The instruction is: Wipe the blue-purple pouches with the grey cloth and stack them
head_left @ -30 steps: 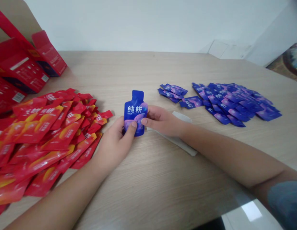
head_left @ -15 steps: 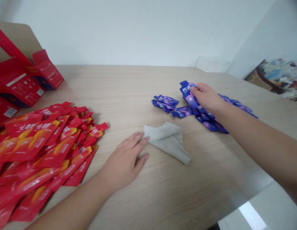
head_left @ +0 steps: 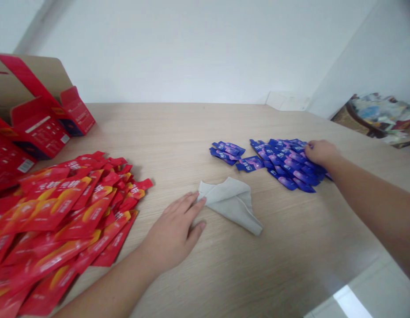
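Note:
My left hand (head_left: 176, 232) lies flat on the table, fingers stretched out. Its fingertips touch the left corner of a folded grey cloth (head_left: 229, 198). At the right, my right hand (head_left: 322, 152) has its fingers closed at the far right end of a spread pile of purple sachets (head_left: 286, 161). It appears to pinch the end of one sachet, though the fingertips are partly hidden. Left of that pile, a small group of purple sachets (head_left: 227, 150) and a single purple sachet (head_left: 250, 164) lie on the table.
A large heap of red sachets (head_left: 75, 203) covers the table's left side. Behind it stand red cardboard boxes (head_left: 42, 128) with raised flaps. A white box-like object (head_left: 287, 100) is at the back by the wall. Beyond the right edge, a container (head_left: 366, 119) holds mixed litter.
My right hand has moved right and down, from a raised purple sachet to the pile's right end. That sachet is now down with the others. My left hand has stayed at the cloth.

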